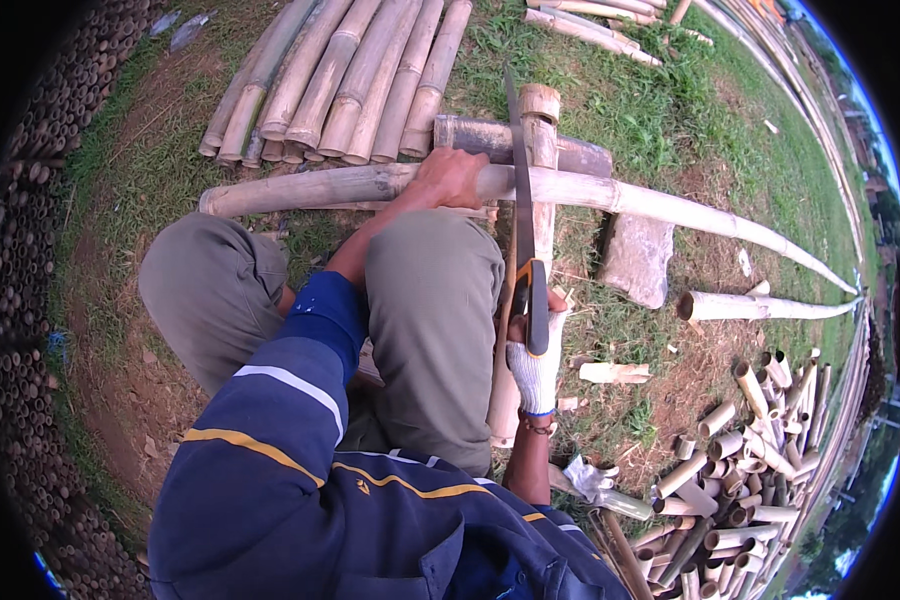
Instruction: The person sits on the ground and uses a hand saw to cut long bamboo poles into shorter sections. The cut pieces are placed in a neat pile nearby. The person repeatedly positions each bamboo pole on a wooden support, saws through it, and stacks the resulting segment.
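Note:
A long pale bamboo pole runs across in front of my knees and off to the right. My bare left hand is closed over it, just left of the saw. My right hand, in a white knit glove, is wrapped round the black and orange handle of a handsaw. The saw points away from me, its blade crossing the pole; whether the teeth have cut in cannot be made out. Beneath the pole, an upright-lying bamboo piece and a thicker crosswise bamboo piece form a support.
Several cut bamboo lengths lie side by side at the far left. A stone block sits under the pole, with another pole nearer. Short bamboo offcuts are heaped at the lower right. Stacked bamboo lines the left edge.

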Demonstrator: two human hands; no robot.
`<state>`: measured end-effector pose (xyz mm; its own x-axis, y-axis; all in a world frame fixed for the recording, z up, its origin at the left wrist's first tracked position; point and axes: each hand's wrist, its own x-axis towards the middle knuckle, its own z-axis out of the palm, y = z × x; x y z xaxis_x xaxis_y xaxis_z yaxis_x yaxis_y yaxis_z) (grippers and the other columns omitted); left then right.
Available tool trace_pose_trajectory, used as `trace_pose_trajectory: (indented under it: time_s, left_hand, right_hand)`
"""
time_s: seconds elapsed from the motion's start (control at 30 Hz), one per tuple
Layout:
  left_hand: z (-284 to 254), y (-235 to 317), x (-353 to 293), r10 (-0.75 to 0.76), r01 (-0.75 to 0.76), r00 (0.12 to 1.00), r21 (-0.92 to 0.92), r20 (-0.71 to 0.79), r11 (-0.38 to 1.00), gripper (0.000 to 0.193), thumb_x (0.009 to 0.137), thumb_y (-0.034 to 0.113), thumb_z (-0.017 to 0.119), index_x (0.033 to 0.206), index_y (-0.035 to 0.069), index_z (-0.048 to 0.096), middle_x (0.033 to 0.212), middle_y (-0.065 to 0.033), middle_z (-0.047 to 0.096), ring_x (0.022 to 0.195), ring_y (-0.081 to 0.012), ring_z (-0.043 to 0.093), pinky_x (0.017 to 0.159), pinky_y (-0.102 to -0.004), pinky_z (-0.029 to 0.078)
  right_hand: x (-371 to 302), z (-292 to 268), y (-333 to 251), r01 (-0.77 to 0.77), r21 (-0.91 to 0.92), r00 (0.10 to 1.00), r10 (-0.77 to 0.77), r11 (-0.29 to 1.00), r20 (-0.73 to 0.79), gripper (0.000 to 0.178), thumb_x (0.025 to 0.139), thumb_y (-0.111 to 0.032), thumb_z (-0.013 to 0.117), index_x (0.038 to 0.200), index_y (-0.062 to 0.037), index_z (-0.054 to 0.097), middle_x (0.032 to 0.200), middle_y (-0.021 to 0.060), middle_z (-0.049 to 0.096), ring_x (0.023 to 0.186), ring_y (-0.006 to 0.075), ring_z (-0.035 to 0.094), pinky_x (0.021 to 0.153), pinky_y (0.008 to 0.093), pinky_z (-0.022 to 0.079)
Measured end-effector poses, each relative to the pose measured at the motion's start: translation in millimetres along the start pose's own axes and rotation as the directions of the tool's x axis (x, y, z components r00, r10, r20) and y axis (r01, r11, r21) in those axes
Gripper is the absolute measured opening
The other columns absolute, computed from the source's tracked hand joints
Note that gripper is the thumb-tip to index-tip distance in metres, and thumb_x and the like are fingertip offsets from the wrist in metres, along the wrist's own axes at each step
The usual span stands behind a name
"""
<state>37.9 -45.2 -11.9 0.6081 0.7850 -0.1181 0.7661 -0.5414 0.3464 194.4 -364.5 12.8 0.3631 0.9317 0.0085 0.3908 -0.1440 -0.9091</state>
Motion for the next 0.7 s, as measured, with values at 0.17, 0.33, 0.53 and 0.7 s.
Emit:
trace_pose_trajectory:
  time_s: [0.17, 0.33, 0.53, 0.7]
  left_hand:
    - [8.9, 11.5, 0.9, 0.029, -0.029, 0.999, 0.011, 0.018, 1.0, 0.065, 0.072, 0.039, 0.092, 0.125, 0.006, 0.074, 0.106, -0.0246, 0.082, 0.104, -0.0432, 0.08, 0.094, -0.0534, 0.064]
    - [14.6, 12.0, -12.4, -0.041, 0.041, 0.999, -0.019, 0.022, 0.999, 0.064, 0.074, 0.039, 0.092, 0.125, 0.006, 0.074, 0.109, -0.0236, 0.083, 0.105, -0.0427, 0.08, 0.096, -0.0535, 0.063]
    - [-10.3, 14.4, -5.3, -0.032, 0.033, 0.999, -0.02, 0.025, 0.999, 0.061, 0.074, 0.035, 0.091, 0.125, 0.006, 0.074, 0.11, -0.0232, 0.083, 0.107, -0.043, 0.08, 0.097, -0.0529, 0.063]
    - [8.9, 17.6, -25.2, 0.025, -0.029, 0.997, -0.057, -0.073, 0.998, 0.062, 0.073, 0.032, 0.091, 0.126, 0.005, 0.073, 0.108, -0.0237, 0.082, 0.103, -0.0447, 0.08, 0.094, -0.0538, 0.063]
  right_hand:
    - [-183.6, -52.6, 74.7, -0.066, 0.64, 0.985, 0.151, 0.766, -0.079, 0.039, 0.114, -0.018, 0.066, 0.15, -0.0062, 0.057, 0.123, 0.0074, 0.067, 0.101, 0.0133, 0.069, 0.088, 0.0233, 0.06]
    - [-63.4, -20.0, 49.6, -0.156, 0.215, 0.987, 0.159, 0.964, 0.005, 0.052, 0.106, -0.013, 0.067, 0.154, -0.0004, 0.049, 0.13, 0.0138, 0.064, 0.116, 0.022, 0.065, 0.107, 0.035, 0.052]
    - [137.0, 24.8, -25.1, 0.077, 0.163, 0.997, -0.079, 0.984, 0.006, 0.056, 0.098, 0.001, 0.066, 0.151, -0.0016, 0.05, 0.13, 0.0154, 0.063, 0.113, 0.0223, 0.063, 0.106, 0.037, 0.051]
    - [75.9, 37.6, 3.6, 0.157, 0.025, 0.983, -0.154, 0.987, -0.103, 0.065, 0.091, 0.005, 0.066, 0.154, 0.0013, 0.05, 0.119, 0.0123, 0.062, 0.097, 0.0189, 0.062, 0.095, 0.0342, 0.054]
